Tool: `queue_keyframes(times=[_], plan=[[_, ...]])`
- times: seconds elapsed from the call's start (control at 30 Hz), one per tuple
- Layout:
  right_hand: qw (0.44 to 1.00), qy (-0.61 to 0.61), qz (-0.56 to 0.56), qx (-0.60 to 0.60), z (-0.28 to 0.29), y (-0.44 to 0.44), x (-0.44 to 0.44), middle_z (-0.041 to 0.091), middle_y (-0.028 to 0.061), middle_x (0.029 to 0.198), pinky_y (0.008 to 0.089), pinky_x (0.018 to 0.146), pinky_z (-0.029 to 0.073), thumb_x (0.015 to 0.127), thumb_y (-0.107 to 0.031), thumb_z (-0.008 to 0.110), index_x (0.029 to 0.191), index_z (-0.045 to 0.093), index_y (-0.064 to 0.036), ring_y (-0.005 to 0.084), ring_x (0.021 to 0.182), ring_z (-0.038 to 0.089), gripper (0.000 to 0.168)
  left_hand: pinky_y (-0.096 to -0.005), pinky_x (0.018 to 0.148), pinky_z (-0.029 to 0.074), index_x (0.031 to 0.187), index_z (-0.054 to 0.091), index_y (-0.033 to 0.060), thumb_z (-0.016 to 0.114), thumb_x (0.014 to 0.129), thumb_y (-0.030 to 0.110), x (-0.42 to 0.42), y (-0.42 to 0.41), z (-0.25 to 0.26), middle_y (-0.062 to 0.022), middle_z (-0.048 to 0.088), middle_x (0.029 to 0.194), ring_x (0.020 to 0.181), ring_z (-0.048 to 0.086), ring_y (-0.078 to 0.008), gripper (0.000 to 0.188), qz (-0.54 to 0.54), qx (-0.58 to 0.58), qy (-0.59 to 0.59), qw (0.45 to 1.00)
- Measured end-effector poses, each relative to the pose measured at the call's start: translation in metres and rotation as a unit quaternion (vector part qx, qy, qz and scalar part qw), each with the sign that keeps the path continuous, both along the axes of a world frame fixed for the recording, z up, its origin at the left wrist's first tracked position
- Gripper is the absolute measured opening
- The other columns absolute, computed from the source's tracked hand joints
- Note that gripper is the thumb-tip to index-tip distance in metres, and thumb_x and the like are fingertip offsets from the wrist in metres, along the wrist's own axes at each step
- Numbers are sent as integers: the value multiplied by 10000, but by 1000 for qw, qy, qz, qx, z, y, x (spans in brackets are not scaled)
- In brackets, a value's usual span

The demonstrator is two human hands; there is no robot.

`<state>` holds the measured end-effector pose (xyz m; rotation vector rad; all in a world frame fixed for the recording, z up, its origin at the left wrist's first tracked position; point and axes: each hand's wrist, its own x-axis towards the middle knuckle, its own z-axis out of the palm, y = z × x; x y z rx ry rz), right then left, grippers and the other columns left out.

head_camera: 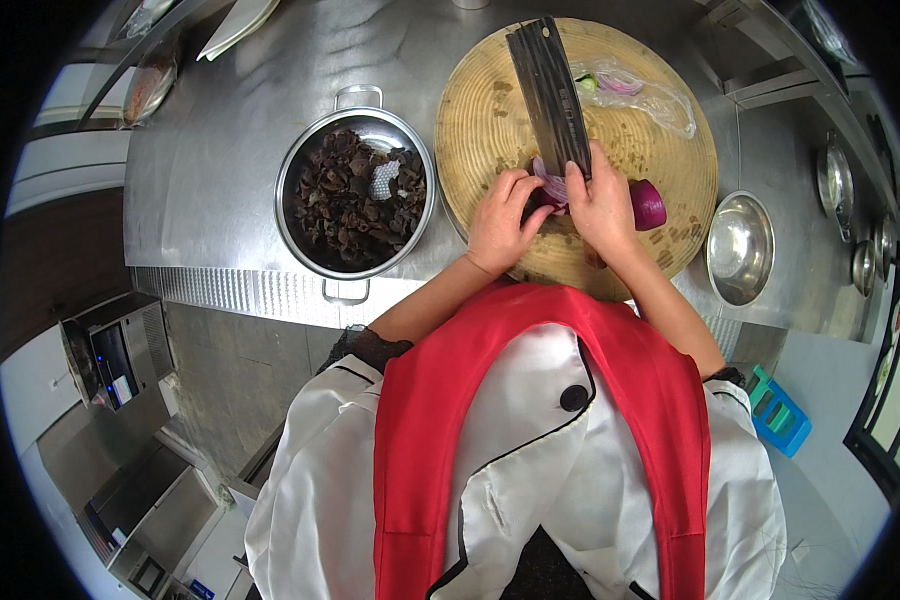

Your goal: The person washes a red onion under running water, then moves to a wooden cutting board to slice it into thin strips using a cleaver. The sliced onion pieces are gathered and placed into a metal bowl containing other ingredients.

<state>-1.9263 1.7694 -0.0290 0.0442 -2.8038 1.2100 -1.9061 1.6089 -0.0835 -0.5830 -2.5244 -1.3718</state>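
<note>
A round wooden chopping board (487, 97) lies before me on the steel counter. My right hand (604, 202) grips a cleaver (546, 94), its broad dark blade pointing away from me; part of the brown handle shows below the palm. Close to the blade's near end, the fingers of my left hand (501, 221) hold cut red onion slices (550, 184), partly hidden by both hands. Just right of my right hand, a larger piece of red onion (649, 205) rests on the board. At the board's far right lies a clear plastic bag (649, 105) with onion scraps.
Left of the board stands a two-handled steel pot (281, 195) holding dark wood ear fungus (345, 195) and a white perforated piece (384, 180). An oval steel bowl (740, 247) sits to the right. White plates (236, 26) are at the far left.
</note>
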Motion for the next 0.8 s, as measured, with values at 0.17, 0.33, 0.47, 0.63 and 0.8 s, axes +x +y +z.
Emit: queue_keyframes(times=[0.17,0.33,0.47,0.63,0.8], plan=[[1000,1,2,3,0,0,0,608,242,657,523,601,479,912,-146,565,1185,509,64,436,639,621,349,-388,777,510,1092,585,41,757,778,120,0,0,0,-132,555,1067,928,605,-316,367,2,-2,7,1000],[1000,-4,1,5,1,0,0,609,248,663,526,604,477,914,-147,563,1186,508,64,443,645,620,349,-392,778,509,1090,584,38,757,776,118,-1,0,-1,-133,554,1066,933,604,-322,368,1,-4,12,1000],[1000,-5,3,3,1,0,0,609,250,666,526,605,476,915,-146,561,1190,504,61,444,648,620,349,-395,781,508,1090,585,38,759,773,117,0,0,-1,-135,555,1065,935,603,-325,370,1,0,10,1000],[1000,-12,2,-1,2,0,1,611,252,675,530,608,475,917,-140,557,1183,502,48,444,654,621,330,-397,779,508,1089,586,38,761,770,116,-1,0,0,-136,559,1064,935,605,-326,372,1,1,11,1000],[1000,9,13,5,2,-3,0,614,250,678,535,611,479,915,-140,557,1156,508,29,446,664,625,298,-398,771,511,1090,589,38,760,769,112,0,0,-1,-137,564,1070,931,608,-327,371,5,0,11,1000]])
